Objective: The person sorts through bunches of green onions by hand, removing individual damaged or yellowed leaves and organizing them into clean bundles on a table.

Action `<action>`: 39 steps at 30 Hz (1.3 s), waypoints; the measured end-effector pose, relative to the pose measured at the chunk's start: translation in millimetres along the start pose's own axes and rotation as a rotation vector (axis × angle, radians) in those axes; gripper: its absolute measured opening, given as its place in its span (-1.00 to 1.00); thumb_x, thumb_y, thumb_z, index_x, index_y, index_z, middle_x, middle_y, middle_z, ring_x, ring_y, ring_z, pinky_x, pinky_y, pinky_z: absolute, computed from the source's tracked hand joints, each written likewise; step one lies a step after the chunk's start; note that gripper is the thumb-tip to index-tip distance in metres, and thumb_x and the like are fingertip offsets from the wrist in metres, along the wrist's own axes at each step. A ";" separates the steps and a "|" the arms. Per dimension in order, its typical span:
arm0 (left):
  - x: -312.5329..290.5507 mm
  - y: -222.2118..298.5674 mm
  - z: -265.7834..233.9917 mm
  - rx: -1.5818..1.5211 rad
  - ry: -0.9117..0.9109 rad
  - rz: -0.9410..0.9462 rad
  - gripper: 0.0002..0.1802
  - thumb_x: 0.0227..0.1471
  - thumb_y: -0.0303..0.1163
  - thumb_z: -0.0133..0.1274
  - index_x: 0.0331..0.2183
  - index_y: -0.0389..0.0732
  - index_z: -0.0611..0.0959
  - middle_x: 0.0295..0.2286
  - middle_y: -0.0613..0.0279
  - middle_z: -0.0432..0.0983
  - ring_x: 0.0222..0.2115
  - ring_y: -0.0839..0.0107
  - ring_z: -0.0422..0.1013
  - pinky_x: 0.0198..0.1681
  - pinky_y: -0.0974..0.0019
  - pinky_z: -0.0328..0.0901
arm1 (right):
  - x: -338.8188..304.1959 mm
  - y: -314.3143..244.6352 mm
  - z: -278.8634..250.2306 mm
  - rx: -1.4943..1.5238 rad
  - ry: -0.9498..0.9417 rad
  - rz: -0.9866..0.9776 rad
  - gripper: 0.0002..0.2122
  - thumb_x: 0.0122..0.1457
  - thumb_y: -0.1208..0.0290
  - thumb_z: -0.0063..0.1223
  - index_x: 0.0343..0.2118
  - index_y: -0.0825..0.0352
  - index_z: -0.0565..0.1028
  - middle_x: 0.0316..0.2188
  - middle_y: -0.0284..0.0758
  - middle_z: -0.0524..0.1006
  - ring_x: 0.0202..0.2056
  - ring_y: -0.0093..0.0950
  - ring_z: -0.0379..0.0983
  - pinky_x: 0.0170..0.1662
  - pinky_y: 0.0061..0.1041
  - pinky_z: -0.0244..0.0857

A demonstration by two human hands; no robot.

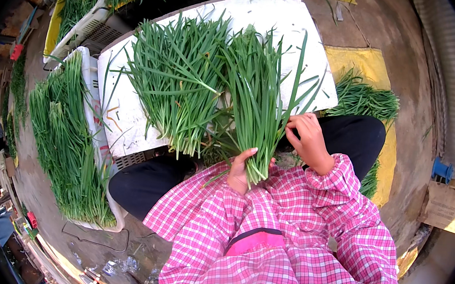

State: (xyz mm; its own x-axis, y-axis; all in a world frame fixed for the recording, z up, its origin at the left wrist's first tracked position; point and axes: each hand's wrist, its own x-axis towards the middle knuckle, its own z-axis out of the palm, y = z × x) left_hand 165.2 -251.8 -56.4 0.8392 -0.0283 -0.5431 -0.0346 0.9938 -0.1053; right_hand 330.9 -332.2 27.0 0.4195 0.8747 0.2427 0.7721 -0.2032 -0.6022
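Note:
A bunch of Chinese chives is in my left hand, whose fingers and thumb wrap round the pale stem ends. Its long green leaves fan out away from me over a white board. My right hand is beside the bunch's right edge, fingers curled in a pinch near a few stray blades. Whether a blade is between those fingertips I cannot make out. To the left of the held bunch, a thick pile of chives lies on the board, cut ends toward me.
A white crate heaped with chives stands at the left. Another crate of greens is at the far left. More chives lie on a yellow sheet at my right. A blue spool and a cardboard box are farther right.

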 end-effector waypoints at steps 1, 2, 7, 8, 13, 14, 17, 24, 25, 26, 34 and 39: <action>0.0 -0.1 -0.7 0.010 0.029 0.008 -0.55 -0.20 -0.33 -0.09 -0.29 -0.50 0.35 -0.43 -0.10 0.39 -0.48 0.14 0.40 -0.46 0.22 0.38 | -1.6 -6.0 -4.1 0.014 0.028 -0.014 -0.90 -0.18 0.59 -0.02 -0.58 0.36 0.29 -0.53 -0.31 0.39 -0.43 -0.37 0.31 -0.26 -0.42 0.10; 0.0 -0.2 -0.4 0.016 0.041 0.019 -0.56 -0.20 -0.33 -0.09 -0.29 -0.50 0.36 -0.45 -0.10 0.40 -0.48 0.15 0.40 -0.47 0.23 0.38 | -3.7 -13.1 -9.9 -0.022 0.016 -0.023 -0.91 -0.17 0.60 -0.02 -0.59 0.35 0.30 -0.50 -0.34 0.40 -0.40 -0.43 0.33 -0.27 -0.43 0.10; -0.8 -1.9 5.6 -0.064 0.036 0.032 -0.56 -0.18 -0.32 -0.09 -0.29 -0.52 0.38 -0.48 -0.14 0.41 -0.51 0.18 0.41 -0.48 0.28 0.38 | -20.4 -33.1 -20.7 0.239 -0.021 0.168 -0.92 -0.13 0.61 -0.03 -0.57 0.38 0.31 -0.46 -0.29 0.43 -0.42 -0.43 0.36 -0.33 -0.51 0.19; -0.5 -2.0 5.2 -0.054 0.035 0.039 -0.55 -0.18 -0.32 -0.09 -0.28 -0.52 0.38 -0.48 -0.13 0.42 -0.51 0.19 0.41 -0.47 0.28 0.38 | -24.2 -37.1 -21.6 0.375 -0.037 0.276 -0.93 -0.12 0.61 -0.04 -0.57 0.39 0.30 -0.45 -0.28 0.43 -0.43 -0.46 0.37 -0.35 -0.54 0.21; -3.1 -0.8 11.8 -0.050 -0.002 0.018 -0.53 -0.18 -0.32 -0.10 -0.26 -0.50 0.36 -0.49 -0.09 0.42 -0.53 0.23 0.41 -0.45 0.28 0.37 | -35.6 -41.7 -15.3 0.780 -0.019 0.459 -0.94 -0.02 0.63 -0.14 -0.55 0.43 0.25 -0.42 -0.21 0.42 -0.43 -0.54 0.37 -0.32 -0.59 0.27; -3.9 -0.1 14.8 -0.082 -0.038 0.012 -0.55 -0.18 -0.35 -0.09 -0.25 -0.49 0.36 -0.49 -0.08 0.43 -0.54 0.24 0.41 -0.46 0.27 0.38 | -35.8 -42.2 -15.1 0.833 0.014 0.475 -0.95 -0.01 0.62 -0.16 -0.53 0.43 0.24 -0.42 -0.21 0.42 -0.41 -0.53 0.37 -0.30 -0.58 0.27; 0.5 -1.6 3.2 -0.058 0.064 0.043 -0.54 -0.22 -0.32 -0.08 -0.27 -0.47 0.37 -0.44 -0.08 0.41 -0.49 0.20 0.40 -0.45 0.26 0.38 | -33.1 -37.4 -15.0 1.018 0.120 0.518 -0.96 0.05 0.59 -0.22 -0.47 0.42 0.22 -0.43 -0.23 0.39 -0.37 -0.54 0.34 -0.24 -0.60 0.24; 1.4 -0.7 -0.6 -0.050 -0.040 0.004 -0.60 -0.18 -0.39 -0.10 -0.27 -0.47 0.37 -0.36 -0.09 0.38 -0.34 0.06 0.36 -0.35 0.16 0.36 | -26.6 -10.6 -10.5 1.070 0.158 0.726 -0.94 0.07 0.52 -0.21 -0.47 0.40 0.24 -0.49 -0.29 0.40 -0.43 -0.58 0.33 -0.31 -0.64 0.23; 0.9 -1.2 0.6 -0.046 -0.019 -0.001 -0.61 -0.18 -0.40 -0.10 -0.27 -0.48 0.37 -0.35 -0.10 0.38 -0.32 0.02 0.35 -0.34 0.14 0.35 | -27.1 -8.5 -10.3 1.069 0.174 0.756 -0.94 0.07 0.52 -0.21 -0.47 0.39 0.25 -0.49 -0.30 0.39 -0.43 -0.58 0.33 -0.31 -0.65 0.23; 0.0 -0.5 5.4 -0.067 -0.044 -0.043 -0.59 -0.18 -0.40 -0.10 -0.29 -0.52 0.36 -0.35 -0.13 0.36 -0.26 -0.07 0.29 -0.32 0.09 0.35 | -27.8 -6.8 -9.7 1.069 0.190 0.784 -0.94 0.07 0.52 -0.21 -0.47 0.39 0.25 -0.48 -0.30 0.39 -0.43 -0.59 0.33 -0.32 -0.65 0.23; 2.2 -1.0 -1.7 -0.009 -0.071 -0.010 -0.59 -0.23 -0.34 -0.07 -0.35 -0.50 0.39 -0.45 -0.07 0.38 -0.47 0.10 0.37 -0.48 0.24 0.37 | -27.8 -11.3 -6.7 1.150 0.303 0.940 -0.93 0.06 0.50 -0.17 -0.44 0.38 0.27 -0.47 -0.33 0.38 -0.43 -0.59 0.34 -0.31 -0.65 0.25; 1.8 -1.7 1.6 0.067 0.052 0.059 -0.62 -0.23 -0.33 -0.07 -0.38 -0.47 0.40 -0.51 -0.02 0.39 -0.56 0.19 0.38 -0.55 0.30 0.37 | -50.9 -22.3 1.3 1.375 0.483 1.061 -0.86 0.10 0.47 -0.26 -0.32 0.42 0.27 -0.32 -0.24 0.36 -0.27 -0.50 0.31 -0.17 -0.55 0.21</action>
State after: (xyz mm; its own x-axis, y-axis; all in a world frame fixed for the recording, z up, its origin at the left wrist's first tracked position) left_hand 167.6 -253.4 -55.8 0.8077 0.0265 -0.5890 -0.0450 0.9988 -0.0168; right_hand 291.7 -371.6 27.1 0.7009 0.3857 -0.6000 -0.6911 0.1594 -0.7050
